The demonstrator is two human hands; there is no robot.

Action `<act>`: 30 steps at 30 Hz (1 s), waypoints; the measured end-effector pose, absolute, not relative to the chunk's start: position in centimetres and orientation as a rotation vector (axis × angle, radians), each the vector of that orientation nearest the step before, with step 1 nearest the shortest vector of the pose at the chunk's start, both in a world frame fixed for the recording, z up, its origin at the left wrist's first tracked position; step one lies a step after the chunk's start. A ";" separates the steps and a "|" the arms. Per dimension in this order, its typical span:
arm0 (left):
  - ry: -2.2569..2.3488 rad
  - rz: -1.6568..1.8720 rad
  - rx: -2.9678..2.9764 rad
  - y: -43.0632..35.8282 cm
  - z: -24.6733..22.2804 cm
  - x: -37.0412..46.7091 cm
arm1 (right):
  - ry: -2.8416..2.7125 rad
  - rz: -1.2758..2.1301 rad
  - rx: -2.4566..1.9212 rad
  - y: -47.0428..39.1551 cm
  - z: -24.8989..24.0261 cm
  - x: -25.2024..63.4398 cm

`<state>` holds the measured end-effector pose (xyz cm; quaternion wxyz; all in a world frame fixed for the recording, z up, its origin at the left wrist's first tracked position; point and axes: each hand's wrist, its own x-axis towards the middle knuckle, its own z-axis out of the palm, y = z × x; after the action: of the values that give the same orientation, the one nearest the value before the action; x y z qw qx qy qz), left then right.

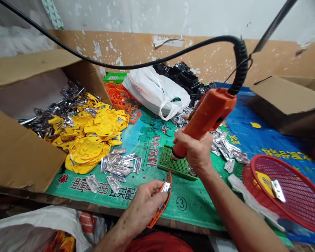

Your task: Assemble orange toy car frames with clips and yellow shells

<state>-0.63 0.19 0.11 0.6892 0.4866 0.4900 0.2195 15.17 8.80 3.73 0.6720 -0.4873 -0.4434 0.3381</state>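
My left hand (148,201) pinches an orange plastic frame (157,218) with a small silver metal plate (166,187) lying against it, just over the table's front edge. Wrapped around an orange electric screwdriver (199,115) is my right hand (198,148). The screwdriver tilts down to the left, its tip over a green perforated tray (177,168). Small dark bits, too small to name, lie in the tray's right end. Left of the tray is a loose group of silver metal plates (120,164).
A pile of yellow plastic pieces (91,140) spills from a cardboard box (18,150) at left. A white plastic bag (157,91) and black parts (181,75) stand behind. At right are a red basket (299,196) and another box (288,94). A black cable (136,66) hangs across.
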 end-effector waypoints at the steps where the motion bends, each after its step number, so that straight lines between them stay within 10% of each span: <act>1: 1.099 0.490 1.084 0.2 0.1 -0.6 | -0.996 0.761 -1.099 8.8 3.7 15.1; 30: 1.061 0.499 0.948 0.5 -0.7 0.0 | -1.007 0.719 -1.147 8.6 3.5 15.4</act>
<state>0.01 0.46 -0.69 0.7292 0.4302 0.4815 0.2264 15.45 8.62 3.51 0.6647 -0.5080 -0.4459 0.3183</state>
